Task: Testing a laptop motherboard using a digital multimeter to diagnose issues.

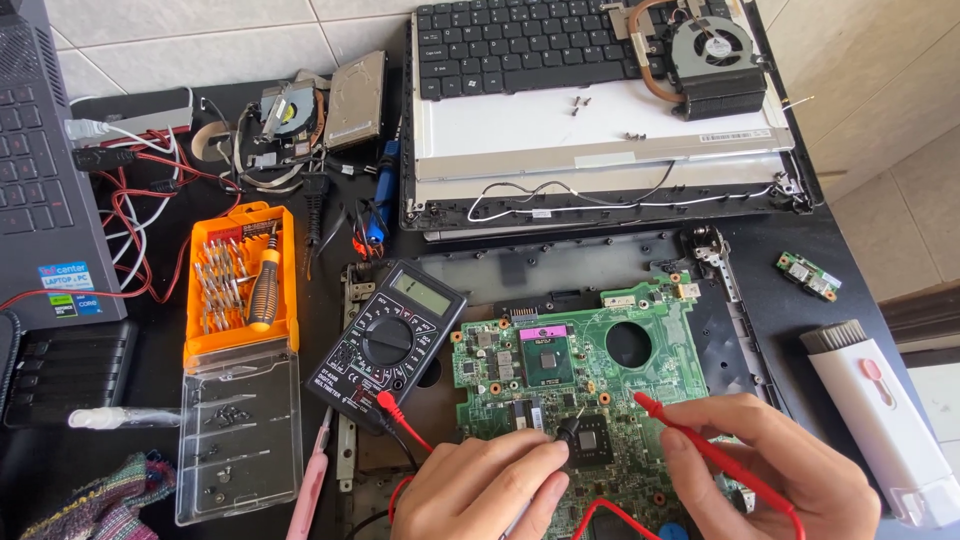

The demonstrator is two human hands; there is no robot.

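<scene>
A green laptop motherboard (pixel 590 360) lies in a black laptop base at the bottom centre. My left hand (pixel 480 490) pinches a black probe tip down onto the board beside a square chip (pixel 592 442). My right hand (pixel 770 475) grips a red multimeter probe (pixel 690 435), its tip touching the board near the chip's upper right. A black digital multimeter (pixel 388 340) sits just left of the board, with red and black leads running toward my hands.
An orange screwdriver bit set (pixel 240 280) and its clear lid (pixel 238 430) with screws lie to the left. A laptop screen panel with keyboard (pixel 590 110) and fan (pixel 712 50) lies behind. Another laptop (pixel 40 170) stands far left, a white cleaning tool (pixel 880 420) far right.
</scene>
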